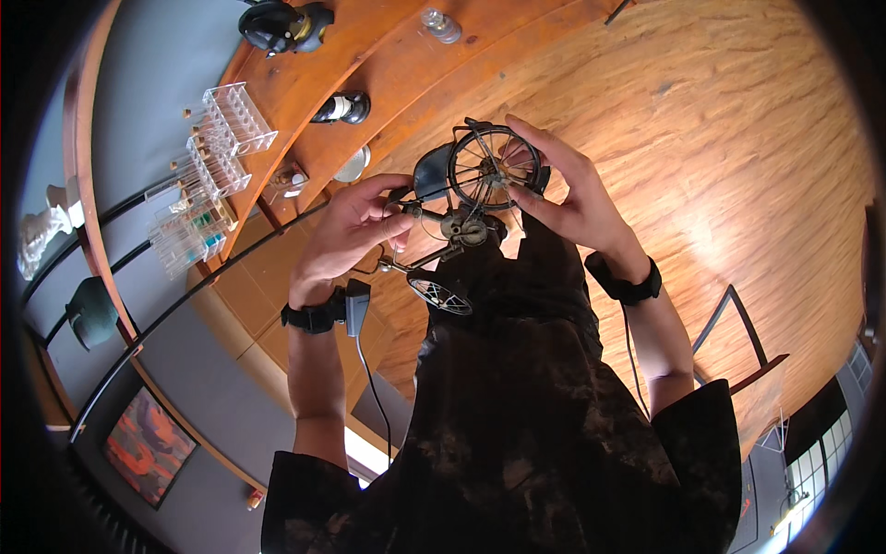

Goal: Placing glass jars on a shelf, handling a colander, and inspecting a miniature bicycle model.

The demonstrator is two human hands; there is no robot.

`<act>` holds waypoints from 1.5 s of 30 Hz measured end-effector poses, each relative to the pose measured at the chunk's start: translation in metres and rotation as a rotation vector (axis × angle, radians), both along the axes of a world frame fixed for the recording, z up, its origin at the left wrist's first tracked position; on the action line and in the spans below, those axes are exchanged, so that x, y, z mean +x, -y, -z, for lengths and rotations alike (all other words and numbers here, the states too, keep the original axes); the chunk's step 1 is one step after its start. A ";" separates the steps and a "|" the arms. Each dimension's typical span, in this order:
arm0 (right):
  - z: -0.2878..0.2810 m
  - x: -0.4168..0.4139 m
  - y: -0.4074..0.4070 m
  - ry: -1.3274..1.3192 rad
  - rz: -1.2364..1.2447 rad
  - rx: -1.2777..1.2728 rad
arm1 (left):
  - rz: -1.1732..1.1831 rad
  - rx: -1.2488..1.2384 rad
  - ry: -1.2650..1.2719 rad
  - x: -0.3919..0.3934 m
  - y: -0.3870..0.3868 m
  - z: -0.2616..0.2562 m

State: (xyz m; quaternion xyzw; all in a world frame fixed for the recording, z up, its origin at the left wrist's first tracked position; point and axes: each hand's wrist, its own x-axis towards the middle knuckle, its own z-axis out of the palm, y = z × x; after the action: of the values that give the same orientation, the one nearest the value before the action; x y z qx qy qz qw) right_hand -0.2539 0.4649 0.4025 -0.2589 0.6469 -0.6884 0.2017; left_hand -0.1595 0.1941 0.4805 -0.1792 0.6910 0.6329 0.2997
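A dark metal model of a spoked-wheel cycle (464,228) is held up in front of my body between both hands. My right hand (578,197) grips its large spoked wheel (477,170), thumb near the hub and fingers at the far side of the rim. With thumb and fingertips, my left hand (363,225) pinches a thin part at the model's left side, beside a smooth dark panel (434,172). A second spoked wheel (439,296) hangs lower, seen at a slant. The parts behind my fingers are hidden.
Wooden shelves (387,62) at the upper left carry a glass jar (441,25), a black lantern-like object (342,108), a round tin (353,164) and clear racks of corked tubes (239,118). Black rails (187,298) run along them. A dark angular frame (744,322) stands at right.
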 end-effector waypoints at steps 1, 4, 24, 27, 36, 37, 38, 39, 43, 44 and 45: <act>0.002 -0.001 -0.003 -0.054 0.005 0.040 | 0.017 -0.039 -0.010 0.000 -0.002 0.000; 0.004 0.000 -0.009 -0.104 0.017 0.129 | -0.031 -0.005 -0.011 0.004 0.001 0.007; 0.016 -0.002 -0.026 -0.004 -0.123 0.086 | 0.025 -0.158 -0.096 0.003 -0.022 0.006; 0.020 -0.001 -0.022 -0.034 -0.139 0.057 | 0.102 -0.267 -0.117 0.002 -0.022 0.009; 0.040 0.005 -0.024 0.014 -0.089 0.068 | 0.089 -0.381 -0.206 0.004 -0.024 0.007; 0.041 0.005 -0.024 0.012 -0.090 0.071 | 0.098 -0.392 -0.212 0.004 -0.024 0.010; 0.041 0.004 -0.023 0.010 -0.091 0.073 | 0.108 -0.402 -0.218 0.005 -0.024 0.011; 0.040 0.004 -0.021 0.011 -0.091 0.076 | 0.108 -0.399 -0.217 0.003 -0.024 0.011; 0.034 0.002 -0.012 -0.016 -0.054 0.071 | 0.095 -0.373 -0.191 -0.003 -0.026 0.016; 0.033 0.001 -0.012 -0.001 -0.044 0.075 | 0.072 -0.360 -0.199 -0.004 -0.026 0.018; 0.036 0.001 -0.012 -0.002 -0.045 0.076 | 0.070 -0.359 -0.199 -0.005 -0.025 0.020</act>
State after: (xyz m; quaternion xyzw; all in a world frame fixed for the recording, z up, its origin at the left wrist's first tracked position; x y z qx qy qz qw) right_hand -0.2529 0.4771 0.3670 -0.2659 0.6668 -0.6584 0.2263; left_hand -0.1641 0.2194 0.4602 -0.1422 0.8246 0.5034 0.2153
